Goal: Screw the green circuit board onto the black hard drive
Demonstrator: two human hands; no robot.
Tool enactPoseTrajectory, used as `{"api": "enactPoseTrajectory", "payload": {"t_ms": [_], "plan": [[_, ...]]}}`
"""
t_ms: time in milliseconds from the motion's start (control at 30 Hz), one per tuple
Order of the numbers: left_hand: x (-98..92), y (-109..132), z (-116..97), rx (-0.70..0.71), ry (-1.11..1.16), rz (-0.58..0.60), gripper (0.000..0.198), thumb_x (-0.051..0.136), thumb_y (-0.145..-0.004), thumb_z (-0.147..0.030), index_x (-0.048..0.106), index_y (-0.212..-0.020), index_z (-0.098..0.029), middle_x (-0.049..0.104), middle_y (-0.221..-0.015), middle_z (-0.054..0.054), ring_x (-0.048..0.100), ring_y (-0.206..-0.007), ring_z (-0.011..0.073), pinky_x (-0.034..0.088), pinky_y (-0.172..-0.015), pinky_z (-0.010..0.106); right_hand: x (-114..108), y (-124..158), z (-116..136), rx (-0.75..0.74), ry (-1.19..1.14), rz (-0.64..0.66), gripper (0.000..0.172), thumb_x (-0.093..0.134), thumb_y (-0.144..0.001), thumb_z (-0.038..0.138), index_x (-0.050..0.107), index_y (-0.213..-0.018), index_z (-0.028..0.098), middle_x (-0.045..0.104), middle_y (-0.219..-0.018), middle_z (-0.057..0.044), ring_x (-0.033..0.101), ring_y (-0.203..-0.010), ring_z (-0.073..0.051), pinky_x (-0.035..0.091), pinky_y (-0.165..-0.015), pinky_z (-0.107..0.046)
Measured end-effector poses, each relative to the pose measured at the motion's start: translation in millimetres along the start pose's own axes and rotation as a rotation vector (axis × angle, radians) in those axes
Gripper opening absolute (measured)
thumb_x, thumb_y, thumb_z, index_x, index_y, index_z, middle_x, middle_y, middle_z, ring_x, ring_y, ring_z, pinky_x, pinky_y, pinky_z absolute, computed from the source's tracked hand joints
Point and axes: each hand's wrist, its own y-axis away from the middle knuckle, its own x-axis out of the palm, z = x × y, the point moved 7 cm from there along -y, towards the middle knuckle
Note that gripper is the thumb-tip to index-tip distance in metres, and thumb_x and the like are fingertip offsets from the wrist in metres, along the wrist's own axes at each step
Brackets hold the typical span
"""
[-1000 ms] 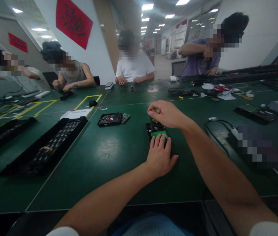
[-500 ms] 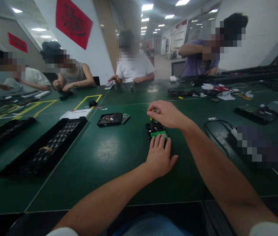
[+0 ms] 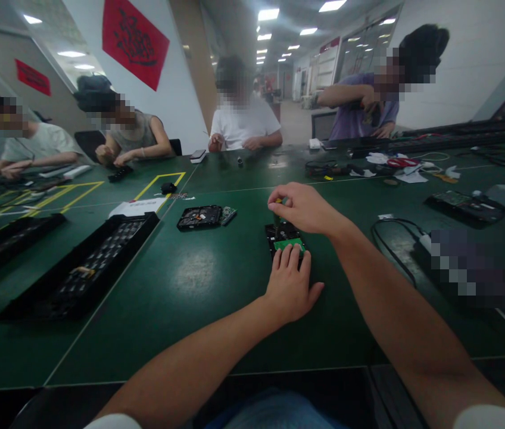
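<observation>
A hard drive (image 3: 271,237) with a green circuit board (image 3: 286,243) lies on the green table in front of me. My left hand (image 3: 289,280) rests palm down over its near end, fingertips on the board and thumb spread out to the side. Above the far end, my right hand (image 3: 295,205) pinches an upright screwdriver (image 3: 278,220), whose yellow handle shows in part between the fingers. Its tip meets the drive near the far edge, though the exact spot is too small to make out.
A second hard drive (image 3: 199,217) lies left, a small circuit board (image 3: 228,215) beside it. Farther left stands a long black tray (image 3: 87,268). On the right are a black cable (image 3: 375,244) and another drive (image 3: 464,207). Several people sit across the table.
My right hand has barely shifted, and less of the yellow handle shows below its fingers. My left hand and the drive stay put. Across the table, people have moved their hands.
</observation>
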Motion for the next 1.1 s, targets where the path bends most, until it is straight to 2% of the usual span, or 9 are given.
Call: {"api": "enactPoseTrajectory", "payload": {"t_ms": [100, 267, 567, 767, 1000, 1100], "plan": [[-0.4, -0.1, -0.2, 0.002, 0.000, -0.007, 0.073, 0.049, -0.100, -0.056, 0.038, -0.157, -0.012, 0.035, -0.165, 0.021, 0.029, -0.155, 0.0411, 0.023, -0.126, 0.061, -0.3, 0.2, 0.5, -0.014, -0.024, 0.003, 0.016, 0.063, -0.095, 0.026, 0.077, -0.097, 0.019, 0.075, -0.097, -0.005, 0.063, -0.083, -0.018, 0.042, -0.080, -0.029], [0.2, -0.1, 0.3, 0.003, 0.000, -0.008, 0.074, 0.050, -0.100, -0.056, 0.039, -0.157, -0.011, 0.036, -0.165, 0.022, 0.030, -0.154, 0.0412, 0.024, -0.126, 0.061, -0.5, 0.3, -2.8, 0.008, -0.030, -0.010, 0.021, 0.062, -0.092, 0.019, 0.077, -0.108, 0.018, 0.076, -0.096, -0.005, 0.064, -0.084, -0.018, 0.043, -0.079, -0.029], [-1.6, 0.4, 0.1, 0.001, -0.014, -0.016, 0.073, 0.050, -0.099, -0.056, 0.040, -0.157, -0.012, 0.036, -0.165, 0.021, 0.031, -0.154, 0.0405, 0.025, -0.126, 0.060, -1.1, 0.5, 2.5, -0.049, -0.004, -0.010, 0.017, 0.064, -0.095, 0.025, 0.079, -0.097, 0.019, 0.075, -0.101, -0.006, 0.064, -0.084, -0.017, 0.043, -0.081, -0.029], [-2.6, 0.5, -0.3, 0.003, -0.009, -0.009, 0.073, 0.049, -0.100, -0.056, 0.040, -0.157, -0.012, 0.036, -0.165, 0.021, 0.030, -0.154, 0.0407, 0.024, -0.126, 0.061, -1.7, 0.9, -1.1, -0.003, -0.026, -0.025, 0.022, 0.064, -0.091, 0.019, 0.078, -0.108, 0.019, 0.076, -0.093, -0.004, 0.065, -0.083, -0.018, 0.043, -0.080, -0.029], [-3.9, -0.1, -0.5, -0.002, -0.004, -0.005, 0.073, 0.050, -0.099, -0.056, 0.040, -0.157, -0.012, 0.036, -0.165, 0.021, 0.030, -0.154, 0.0410, 0.023, -0.127, 0.060, -0.9, -0.2, 1.1, -0.028, -0.003, -0.015, 0.014, 0.065, -0.092, 0.026, 0.078, -0.095, 0.019, 0.076, -0.099, -0.005, 0.063, -0.083, -0.018, 0.043, -0.079, -0.029], [-4.1, 0.2, -0.5, -0.001, -0.001, -0.001, 0.073, 0.049, -0.100, -0.056, 0.040, -0.157, -0.012, 0.036, -0.165, 0.021, 0.030, -0.154, 0.0413, 0.024, -0.127, 0.060, -1.9, 0.4, 1.3, -0.022, -0.007, 0.003, 0.019, 0.065, -0.091, 0.023, 0.078, -0.105, 0.020, 0.076, -0.098, -0.005, 0.064, -0.084, -0.018, 0.043, -0.079, -0.029]]}}
